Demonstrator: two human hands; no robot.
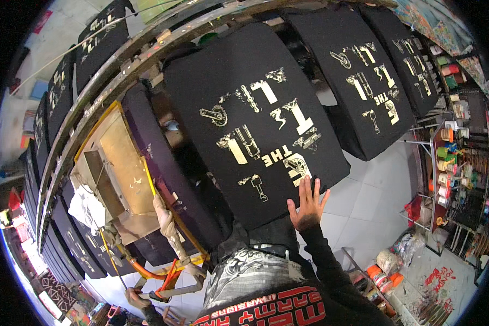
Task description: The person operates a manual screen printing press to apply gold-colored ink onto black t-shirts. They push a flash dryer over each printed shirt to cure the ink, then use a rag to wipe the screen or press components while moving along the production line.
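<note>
My right hand (308, 205) lies open, fingers spread, at the near edge of a black T-shirt (212, 70) with a cream print, its fingertips touching the print's lower corner. The shirt is stretched flat on a board. At the lower left, my left hand (137, 298) is closed beside the tubular handle of an orange and grey stand (171, 290). A thin rod runs down to that hand, and what its fingers hold is unclear. A yellow-edged printing screen (148, 176) rests on the stand, with a metal-walled tray (103, 185) and a crumpled white cloth (87, 206) on it.
More printed black shirts (358, 81) lie along the rail (146, 54), which curves from top right to lower left. At right stands a rack (445, 163) of small paint containers. Bags and orange-lidded tubs (383, 278) sit on the tiled floor (358, 190).
</note>
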